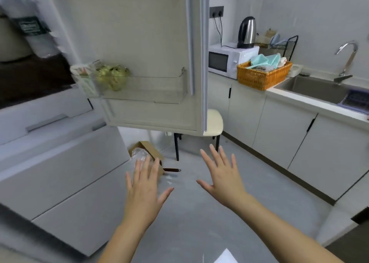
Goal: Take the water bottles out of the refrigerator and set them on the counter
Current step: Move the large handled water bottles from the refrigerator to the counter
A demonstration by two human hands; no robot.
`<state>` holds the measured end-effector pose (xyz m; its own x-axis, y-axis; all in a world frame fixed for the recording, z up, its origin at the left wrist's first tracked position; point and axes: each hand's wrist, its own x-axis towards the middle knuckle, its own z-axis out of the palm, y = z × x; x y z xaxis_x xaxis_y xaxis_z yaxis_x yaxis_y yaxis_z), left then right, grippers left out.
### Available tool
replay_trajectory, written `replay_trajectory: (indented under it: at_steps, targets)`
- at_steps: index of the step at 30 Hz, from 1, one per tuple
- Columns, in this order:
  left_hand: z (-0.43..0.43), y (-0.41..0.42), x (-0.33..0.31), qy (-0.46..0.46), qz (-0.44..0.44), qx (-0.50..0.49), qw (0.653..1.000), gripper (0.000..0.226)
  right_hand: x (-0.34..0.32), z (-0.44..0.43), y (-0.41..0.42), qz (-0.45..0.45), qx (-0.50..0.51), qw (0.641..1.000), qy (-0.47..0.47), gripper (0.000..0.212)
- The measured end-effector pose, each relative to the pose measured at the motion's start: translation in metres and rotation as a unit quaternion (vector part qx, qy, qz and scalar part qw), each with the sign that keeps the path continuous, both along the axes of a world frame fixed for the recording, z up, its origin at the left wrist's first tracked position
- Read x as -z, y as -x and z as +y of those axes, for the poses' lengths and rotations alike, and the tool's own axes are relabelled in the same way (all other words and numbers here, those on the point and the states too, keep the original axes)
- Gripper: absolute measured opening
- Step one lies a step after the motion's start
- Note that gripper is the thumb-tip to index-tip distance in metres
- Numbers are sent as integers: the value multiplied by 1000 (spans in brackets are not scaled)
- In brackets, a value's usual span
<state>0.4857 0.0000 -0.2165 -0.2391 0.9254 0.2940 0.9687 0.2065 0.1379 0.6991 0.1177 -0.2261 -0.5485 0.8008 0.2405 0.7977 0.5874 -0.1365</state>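
The tall white refrigerator (60, 172) fills the nine o'clock side. Its open, cream-lined door (151, 32) hangs across twelve o'clock, between the fridge cavity and the long pale counter (311, 105) at three o'clock. Any bottle carried across must go round that door's edge, and a clipped elbow could knock it loose.

Much of the counter is taken up by the steel sink (311, 90) and the orange wicker basket (261, 78). A bottle set on the narrow front strip could tip into the basin or off the edge.

At ten o'clock a clear plastic water bottle with a dark green label (38, 36) sits in the cavity, too blurred to tell how many there are. If the plastic is cold and wet, it may slip in the hand.

At six o'clock the left hand (143, 188) and right hand (223, 178) hover apart over the floor, fingers spread, holding nothing. Both are well away from the bottle, and a hurried reach might topple it.
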Motion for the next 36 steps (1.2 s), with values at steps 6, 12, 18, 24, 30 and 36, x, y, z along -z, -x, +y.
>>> replay_trajectory:
  at_steps: [6,12,18,24,30,36]
  targets:
    - [-35,78,-14,-26,-2,-40,999,81,-22,-25,89,-22,-32,999,-22,81]
    - [-53,136,-20,-45,3,-87,995,84,-37,-28,163,-11,-88,994,-57,80]
    - [-56,204,-28,-46,22,-157,986,86,-46,-20,255,7,-172,984,-39,75]
    - [-40,286,-50,-60,26,-226,972,87,-52,10,366,5,-256,966,-33,76]
    - [-13,367,-76,-93,25,-285,954,87,-84,46,472,30,-299,954,-24,73]
    - [14,429,-101,-65,19,-326,943,83,-105,68,568,58,-294,954,-14,73]
